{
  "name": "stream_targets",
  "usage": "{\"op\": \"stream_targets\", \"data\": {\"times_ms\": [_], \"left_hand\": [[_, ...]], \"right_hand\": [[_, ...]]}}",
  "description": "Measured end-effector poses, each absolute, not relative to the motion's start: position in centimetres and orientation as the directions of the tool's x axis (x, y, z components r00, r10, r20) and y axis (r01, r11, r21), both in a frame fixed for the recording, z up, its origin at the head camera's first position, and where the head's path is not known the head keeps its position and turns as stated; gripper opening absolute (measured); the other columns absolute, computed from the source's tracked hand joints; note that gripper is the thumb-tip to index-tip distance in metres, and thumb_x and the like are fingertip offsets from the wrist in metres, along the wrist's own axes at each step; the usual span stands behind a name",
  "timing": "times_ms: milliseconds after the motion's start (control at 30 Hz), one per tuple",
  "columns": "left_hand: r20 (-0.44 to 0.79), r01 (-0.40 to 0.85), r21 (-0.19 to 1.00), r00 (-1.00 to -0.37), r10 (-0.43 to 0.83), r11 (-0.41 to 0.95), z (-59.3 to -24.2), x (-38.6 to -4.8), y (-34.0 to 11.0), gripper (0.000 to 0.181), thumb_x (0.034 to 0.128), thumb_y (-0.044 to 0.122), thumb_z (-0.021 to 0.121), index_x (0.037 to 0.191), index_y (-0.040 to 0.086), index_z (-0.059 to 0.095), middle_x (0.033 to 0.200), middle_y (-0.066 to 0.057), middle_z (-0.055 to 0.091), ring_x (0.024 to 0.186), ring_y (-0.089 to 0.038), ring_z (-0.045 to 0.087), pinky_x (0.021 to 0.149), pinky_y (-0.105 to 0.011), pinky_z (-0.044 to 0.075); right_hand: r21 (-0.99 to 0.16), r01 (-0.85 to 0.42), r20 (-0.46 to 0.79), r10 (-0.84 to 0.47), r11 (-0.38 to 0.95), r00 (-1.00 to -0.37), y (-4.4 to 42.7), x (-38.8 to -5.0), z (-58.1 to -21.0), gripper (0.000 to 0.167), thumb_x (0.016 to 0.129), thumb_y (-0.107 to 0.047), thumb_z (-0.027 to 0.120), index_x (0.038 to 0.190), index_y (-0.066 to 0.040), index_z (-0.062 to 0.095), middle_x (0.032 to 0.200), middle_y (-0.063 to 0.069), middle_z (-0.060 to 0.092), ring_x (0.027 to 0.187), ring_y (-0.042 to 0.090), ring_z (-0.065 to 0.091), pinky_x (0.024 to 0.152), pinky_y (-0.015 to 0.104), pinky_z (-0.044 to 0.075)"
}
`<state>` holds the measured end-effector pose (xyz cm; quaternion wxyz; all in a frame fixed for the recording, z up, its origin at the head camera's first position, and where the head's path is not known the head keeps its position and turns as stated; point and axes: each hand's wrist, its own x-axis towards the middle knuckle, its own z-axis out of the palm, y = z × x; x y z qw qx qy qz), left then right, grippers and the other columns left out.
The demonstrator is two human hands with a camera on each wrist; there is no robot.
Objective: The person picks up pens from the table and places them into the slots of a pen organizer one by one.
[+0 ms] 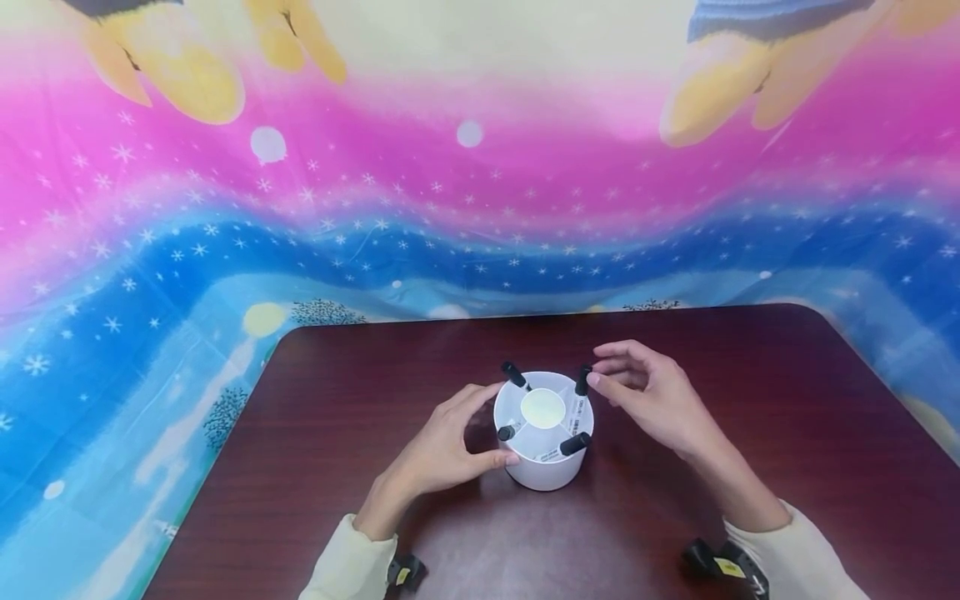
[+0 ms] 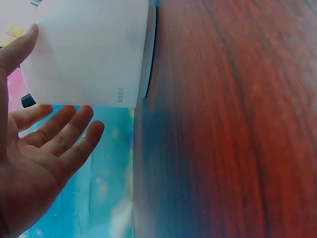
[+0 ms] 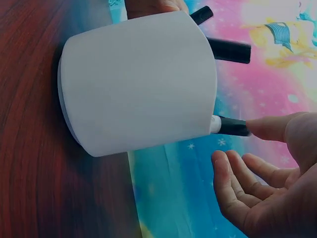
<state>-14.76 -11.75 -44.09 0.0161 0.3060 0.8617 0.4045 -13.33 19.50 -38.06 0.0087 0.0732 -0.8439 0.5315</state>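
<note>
A white round pen holder (image 1: 546,477) stands on the table, its top split into a round middle well and outer compartments. Several black-capped markers (image 1: 576,443) lean in the outer compartments. My left hand (image 1: 442,446) holds the pen holder from its left side, thumb near the front rim and fingertips against the far side. At the far right marker (image 3: 234,126), the thumb of my right hand (image 1: 660,400) touches the cap's end. The other right fingers are spread loosely, apart from that cap in the right wrist view. Small grey print marks the holder's wall (image 2: 84,54).
The dark red wooden table (image 1: 360,375) has rounded far corners. Behind it hangs a colourful printed cloth (image 1: 420,192) with snowflakes, reaching down past the table's edges. Black straps (image 1: 723,562) with yellow labels sit at both wrists, by pale sleeves.
</note>
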Motion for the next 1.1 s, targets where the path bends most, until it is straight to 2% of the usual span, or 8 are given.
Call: {"op": "stream_targets", "data": {"times_ms": [100, 233, 467, 767, 967, 1100], "left_hand": [[0.219, 0.516, 0.704, -0.811, 0.543, 0.487, -44.0, -14.8, -11.7, 0.090, 0.0836, 0.045, 0.092, 0.161, 0.024, 0.049, 0.138, 0.007, 0.065, 0.125, -0.013, 0.064, 0.107, -0.041, 0.058], [0.220, 0.518, 0.703, -0.809, 0.545, 0.487, -44.0, -14.9, -11.7, 0.090, 0.0839, 0.045, 0.092, 0.160, 0.024, 0.050, 0.139, 0.006, 0.064, 0.126, -0.014, 0.064, 0.107, -0.041, 0.059], [0.206, 0.510, 0.705, -0.812, 0.546, 0.492, -44.1, -14.9, -11.6, 0.090, 0.0844, 0.047, 0.091, 0.161, 0.023, 0.049, 0.140, 0.005, 0.064, 0.127, -0.015, 0.064, 0.107, -0.042, 0.058], [0.189, 0.468, 0.751, -0.828, 0.527, 0.466, -43.8, -15.0, -12.0, 0.103, 0.0824, 0.041, 0.094, 0.166, 0.016, 0.039, 0.136, -0.001, 0.065, 0.120, -0.016, 0.070, 0.108, -0.042, 0.059], [0.188, 0.495, 0.694, -0.826, 0.531, 0.524, -44.0, -14.9, -12.0, 0.097, 0.0833, 0.050, 0.090, 0.164, 0.023, 0.043, 0.142, 0.000, 0.065, 0.133, -0.020, 0.062, 0.116, -0.053, 0.052], [0.195, 0.509, 0.692, -0.815, 0.546, 0.513, -44.1, -15.0, -12.1, 0.095, 0.0858, 0.048, 0.089, 0.164, 0.021, 0.043, 0.146, 0.001, 0.064, 0.135, -0.019, 0.062, 0.117, -0.051, 0.052]], "right_hand": [[-0.888, -0.143, 0.108, -0.103, 0.438, -0.989, 19.8, -13.3, -37.8, 0.045, 0.103, -0.020, 0.074, 0.143, -0.005, 0.062, 0.127, 0.020, 0.074, 0.097, 0.004, 0.074, 0.078, 0.026, 0.064], [-0.887, -0.154, 0.124, -0.096, 0.436, -0.988, 20.1, -13.3, -37.5, 0.044, 0.104, -0.021, 0.074, 0.143, -0.005, 0.063, 0.126, 0.020, 0.074, 0.095, 0.000, 0.073, 0.078, 0.027, 0.064], [-0.879, -0.167, 0.140, -0.094, 0.447, -0.986, 20.4, -13.2, -37.4, 0.042, 0.105, -0.023, 0.072, 0.141, -0.005, 0.064, 0.123, 0.020, 0.074, 0.093, 0.002, 0.074, 0.077, 0.026, 0.063], [-0.877, -0.163, 0.144, -0.078, 0.453, -0.987, 20.7, -13.1, -37.0, 0.041, 0.104, -0.025, 0.073, 0.139, -0.005, 0.065, 0.122, 0.020, 0.075, 0.092, 0.005, 0.075, 0.080, 0.026, 0.064], [-0.881, -0.189, 0.169, -0.084, 0.434, -0.982, 20.8, -13.2, -36.8, 0.040, 0.105, -0.023, 0.072, 0.139, -0.004, 0.065, 0.120, 0.020, 0.075, 0.090, 0.005, 0.074, 0.079, 0.027, 0.064], [-0.880, -0.186, 0.167, -0.083, 0.437, -0.982, 20.8, -13.2, -36.8, 0.039, 0.105, -0.023, 0.072, 0.137, -0.003, 0.065, 0.120, 0.021, 0.075, 0.091, 0.006, 0.075, 0.079, 0.027, 0.064]]}}
